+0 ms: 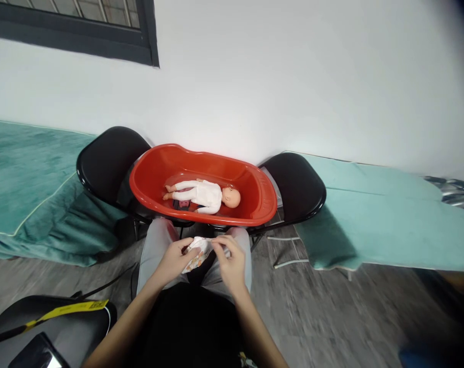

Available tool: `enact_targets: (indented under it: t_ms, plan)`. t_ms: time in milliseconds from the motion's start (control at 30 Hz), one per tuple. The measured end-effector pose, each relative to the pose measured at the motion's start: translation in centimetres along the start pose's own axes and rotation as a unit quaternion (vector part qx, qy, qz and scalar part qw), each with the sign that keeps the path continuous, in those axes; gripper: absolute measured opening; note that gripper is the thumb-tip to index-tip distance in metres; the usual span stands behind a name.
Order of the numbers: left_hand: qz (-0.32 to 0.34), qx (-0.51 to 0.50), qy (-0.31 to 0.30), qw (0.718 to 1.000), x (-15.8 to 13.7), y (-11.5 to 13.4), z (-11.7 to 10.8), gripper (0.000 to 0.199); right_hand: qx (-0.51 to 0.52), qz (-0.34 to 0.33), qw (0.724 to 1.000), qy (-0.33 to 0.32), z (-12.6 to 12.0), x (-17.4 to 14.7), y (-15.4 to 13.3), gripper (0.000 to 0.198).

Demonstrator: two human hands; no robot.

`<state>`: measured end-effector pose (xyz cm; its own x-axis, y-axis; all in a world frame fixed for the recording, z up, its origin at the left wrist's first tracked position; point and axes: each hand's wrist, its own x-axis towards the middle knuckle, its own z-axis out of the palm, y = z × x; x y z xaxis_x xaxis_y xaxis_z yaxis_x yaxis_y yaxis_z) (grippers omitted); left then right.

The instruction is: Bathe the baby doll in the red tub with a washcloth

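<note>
Left hand (177, 260): fingers pinching white patterned item (195, 261) | right hand (231, 258): fingers pinching its upper corner | item: hanging over lap (152, 255), before near edge of red tub (216, 164) | progress: doll (209, 196) lying in tub; item being worked, seemingly unfinished

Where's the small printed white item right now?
In the head view, just below and left of centre: the printed white item is between the left hand and right hand, nearer the person than the red tub.
</note>
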<state>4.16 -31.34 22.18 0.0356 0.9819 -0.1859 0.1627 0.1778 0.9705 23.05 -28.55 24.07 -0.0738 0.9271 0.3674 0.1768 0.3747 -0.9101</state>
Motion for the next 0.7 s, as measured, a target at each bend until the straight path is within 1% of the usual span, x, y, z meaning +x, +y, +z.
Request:
enact_targets:
  t_ms: [67, 167, 400, 567, 700]
  plan:
    - [0.010, 0.015, -0.002, 1.000, 0.02, -0.21, 0.18, 0.035, 0.000, -0.019, 1.000, -0.012, 0.48, -0.29, -0.13, 0.015]
    - [0.020, 0.043, -0.003, 0.999, 0.00, -0.26, 0.33, 0.035, -0.005, -0.028, 0.999, -0.016, 0.91, -0.56, 0.11, 0.015]
    - [0.037, 0.050, -0.017, 0.998, -0.27, 0.04, 0.40, 0.032, -0.029, -0.047, 0.998, -0.035, 1.22, -0.74, 0.32, 0.017]
    - [0.032, 0.073, -0.011, 0.997, -0.29, 0.20, 0.33, 0.031, -0.045, -0.035, 0.998, -0.019, 0.99, -0.46, -0.12, 0.021]
    - [0.024, 0.069, -0.006, 0.997, -0.26, 0.34, 0.36, 0.031, -0.054, -0.035, 0.998, -0.011, 0.53, -0.21, -0.30, 0.022]
